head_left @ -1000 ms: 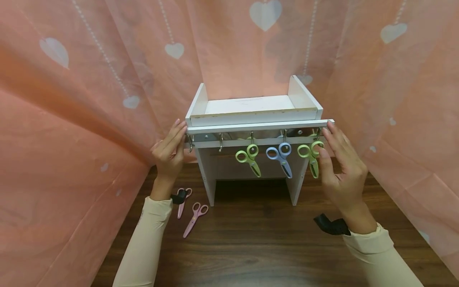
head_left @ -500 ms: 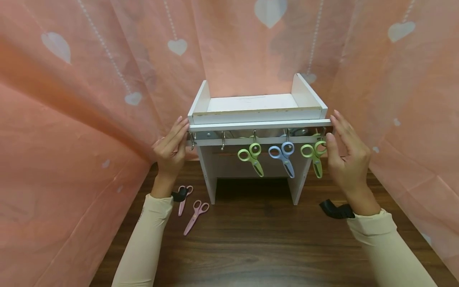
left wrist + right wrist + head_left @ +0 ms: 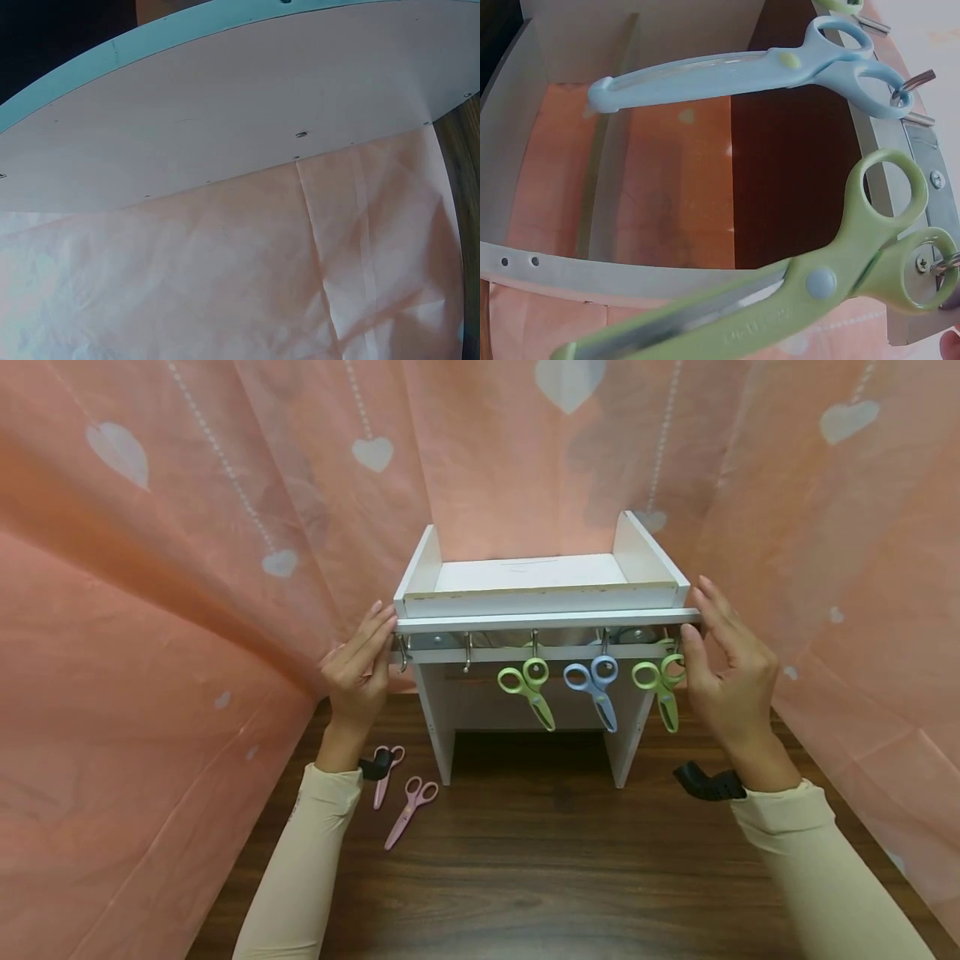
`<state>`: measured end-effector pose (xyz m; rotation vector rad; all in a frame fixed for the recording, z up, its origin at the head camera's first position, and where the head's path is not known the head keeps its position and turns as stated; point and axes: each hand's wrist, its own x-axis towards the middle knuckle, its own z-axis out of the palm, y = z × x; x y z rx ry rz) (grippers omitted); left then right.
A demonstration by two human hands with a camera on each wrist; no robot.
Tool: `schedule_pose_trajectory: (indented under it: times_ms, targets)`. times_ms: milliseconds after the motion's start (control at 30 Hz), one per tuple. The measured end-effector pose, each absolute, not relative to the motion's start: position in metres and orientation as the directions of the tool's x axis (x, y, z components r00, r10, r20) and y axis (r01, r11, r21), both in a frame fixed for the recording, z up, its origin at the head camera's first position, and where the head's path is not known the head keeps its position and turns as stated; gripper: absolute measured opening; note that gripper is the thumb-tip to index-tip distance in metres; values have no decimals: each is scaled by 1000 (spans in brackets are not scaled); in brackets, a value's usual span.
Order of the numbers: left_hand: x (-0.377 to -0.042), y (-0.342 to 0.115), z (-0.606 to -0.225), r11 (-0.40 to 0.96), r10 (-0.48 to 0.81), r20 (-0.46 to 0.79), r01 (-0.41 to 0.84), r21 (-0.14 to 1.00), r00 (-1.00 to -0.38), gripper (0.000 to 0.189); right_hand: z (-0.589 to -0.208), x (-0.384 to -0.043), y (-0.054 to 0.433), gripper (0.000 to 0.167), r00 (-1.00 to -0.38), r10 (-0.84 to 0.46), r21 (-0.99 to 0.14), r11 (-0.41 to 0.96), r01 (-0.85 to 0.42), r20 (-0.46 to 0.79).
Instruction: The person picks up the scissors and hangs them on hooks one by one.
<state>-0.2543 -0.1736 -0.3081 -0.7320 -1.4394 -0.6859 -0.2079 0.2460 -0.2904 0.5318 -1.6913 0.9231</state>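
A white hook rail (image 3: 551, 622) runs along the front of a small white shelf unit (image 3: 540, 603). My left hand (image 3: 354, 668) rests with extended fingers against the rail's left end. My right hand (image 3: 731, 672) touches the right end, fingers nearly straight and thumb in front. Green scissors (image 3: 527, 692), blue scissors (image 3: 594, 687) and a second green pair, the right-hand scissors (image 3: 660, 683), hang from hooks by their finger loops. The right wrist view shows the blue scissors (image 3: 705, 79) and green scissors (image 3: 832, 277) close up, blades pointing left.
Two pairs of pink scissors, the nearer pair (image 3: 410, 810) and the farther pair (image 3: 382, 789), lie on the dark wooden floor (image 3: 540, 877) at the left. Two left hooks (image 3: 468, 652) carry nothing. A pink curtain (image 3: 495, 460) with white hearts surrounds the unit.
My right hand has moved right, off the rail's front by the green scissors to its end. My left hand stays at the left end. The head view has shifted slightly.
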Motion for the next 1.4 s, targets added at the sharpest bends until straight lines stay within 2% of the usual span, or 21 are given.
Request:
schedule_pose_trajectory:
  times_ms: [400,700,1000,1200,1400]
  targets:
    - [-253,-175,-307,615,11,1000,788,-21,18,24,-281,-200,238,37,-327,82,-311,581,-752,942]
    - [-251,-173,-306,604,9,1000,797,-17,14,27,-289,-212,247,31,-321,101,-319,574,-754,942]
    - [-232,-160,-290,566,-27,1000,824,6,12,29,-280,-204,239,30,-306,131,-324,564,-760,943]
    - [-224,-160,-293,578,-75,997,816,22,26,34,-278,-200,235,28,-312,145,-339,539,-771,939]
    - [-215,-166,-304,543,-127,991,839,40,35,21,-281,-204,238,25,-313,186,-364,499,-786,931]
